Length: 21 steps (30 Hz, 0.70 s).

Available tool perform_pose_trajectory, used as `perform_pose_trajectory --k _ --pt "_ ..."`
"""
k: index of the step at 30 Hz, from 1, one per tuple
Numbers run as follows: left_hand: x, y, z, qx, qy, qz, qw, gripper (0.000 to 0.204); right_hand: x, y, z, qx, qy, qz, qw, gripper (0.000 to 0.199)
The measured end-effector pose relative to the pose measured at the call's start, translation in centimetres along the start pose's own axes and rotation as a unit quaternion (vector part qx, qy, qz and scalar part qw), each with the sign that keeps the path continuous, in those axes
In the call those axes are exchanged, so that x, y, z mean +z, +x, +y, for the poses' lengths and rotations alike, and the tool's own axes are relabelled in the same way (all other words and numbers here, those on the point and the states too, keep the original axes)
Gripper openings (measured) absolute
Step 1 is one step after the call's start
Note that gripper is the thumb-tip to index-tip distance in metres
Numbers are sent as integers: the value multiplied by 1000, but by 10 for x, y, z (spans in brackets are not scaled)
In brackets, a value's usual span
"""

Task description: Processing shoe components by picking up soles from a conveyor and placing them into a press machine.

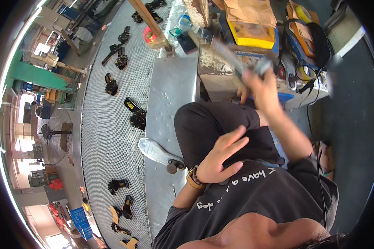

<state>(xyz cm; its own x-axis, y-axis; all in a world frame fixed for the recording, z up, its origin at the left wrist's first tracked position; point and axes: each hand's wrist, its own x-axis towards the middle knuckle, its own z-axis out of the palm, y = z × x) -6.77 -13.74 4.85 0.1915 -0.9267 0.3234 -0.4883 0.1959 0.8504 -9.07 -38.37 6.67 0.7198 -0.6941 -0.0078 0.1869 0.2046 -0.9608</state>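
My left hand (221, 155), with a watch and beaded bracelet at the wrist, hovers over my lap. Its fingers are spread, and nothing shows in them. Further up and to the right, my right hand (259, 89) is closed round a grey metal tool (262, 65), above the front of the workbench. Motion smears the tool, so its exact kind cannot be made out. Left of my lap, a sole-shaped silver plate (156, 150) with a black knob (172, 167) at its near end lies partly over the edge of a metal ledge (170, 91).
A mesh conveyor (95, 153) on the left carries several black shoe pieces (137, 118). The cluttered workbench (220, 81) holds a yellow box (253, 35), a phone (187, 42) and tape rolls (305, 72). A wooden post (149, 20) rises beside the conveyor; a black cable (316, 137) hangs at right.
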Motion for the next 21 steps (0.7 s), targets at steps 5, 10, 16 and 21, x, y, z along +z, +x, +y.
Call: perform_pose_trajectory --k 5,10,16,21 --pt "13 0 -19 -24 -17 -77 997 45 -50 144 -31 -104 -676 239 689 74" --pt "2 -35 -31 -118 -14 28 993 34 -40 165 1 -97 -723 198 655 88" --pt "-6 -27 -37 -153 -17 110 982 28 -70 216 -9 -167 -715 282 617 92" --pt "-67 -35 -43 -96 188 130 969 26 -49 225 -17 -155 -720 213 642 97"
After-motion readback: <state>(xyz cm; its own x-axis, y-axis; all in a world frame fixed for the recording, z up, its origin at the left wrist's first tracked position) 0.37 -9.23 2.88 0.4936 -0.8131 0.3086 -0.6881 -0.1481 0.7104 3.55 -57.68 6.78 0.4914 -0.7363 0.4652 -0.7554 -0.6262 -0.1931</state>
